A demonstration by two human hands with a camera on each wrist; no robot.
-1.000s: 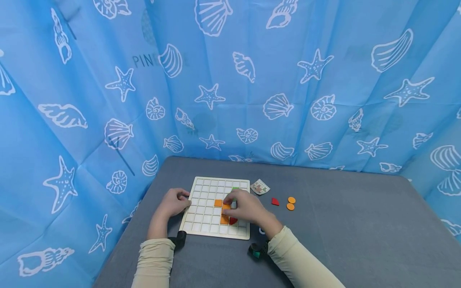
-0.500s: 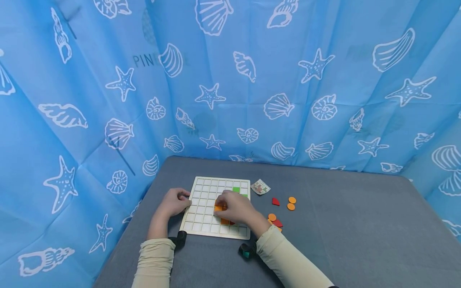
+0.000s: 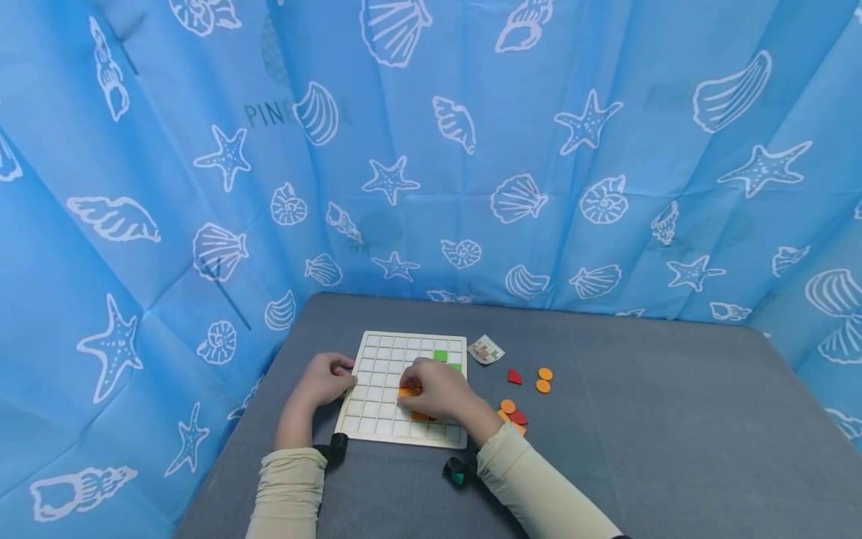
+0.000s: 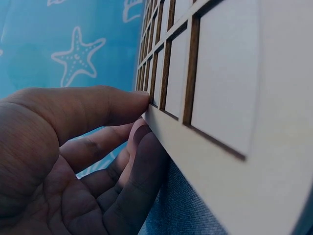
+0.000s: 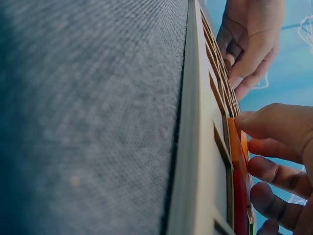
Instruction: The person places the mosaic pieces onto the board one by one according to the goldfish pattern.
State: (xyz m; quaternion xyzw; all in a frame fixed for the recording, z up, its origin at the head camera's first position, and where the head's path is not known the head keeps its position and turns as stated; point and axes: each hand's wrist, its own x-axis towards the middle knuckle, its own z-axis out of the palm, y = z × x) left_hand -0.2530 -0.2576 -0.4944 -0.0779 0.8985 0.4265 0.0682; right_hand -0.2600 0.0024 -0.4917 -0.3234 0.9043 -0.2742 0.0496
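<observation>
A pale square board [image 3: 368,425] with a grid of shallow square compartments lies at the left of a grey table [image 3: 640,419]. In its right half, 2 green squares [image 3: 441,355] fill compartments toward the far side, set diagonally to each other. Nearer are orange squares [image 5: 235,142] and a red piece [image 5: 239,200], partly hidden by the right hand [image 3: 434,389]. That hand is narrowed, its thumb touching an orange square — I cannot tell whether it pinches it. The left hand [image 3: 325,379] grips the board's left edge between thumb and fingers. Right of the board lie a small gridded card [image 3: 486,350], a red quarter-round [image 3: 515,377], 2 orange discs [image 3: 545,373] and, nearer, a loose cluster [image 3: 518,417] of orange and red.

Compared with 1.0 s ago, the right hand has shifted left — both green squares now show, as does the cluster. The left hand has stayed put.
</observation>
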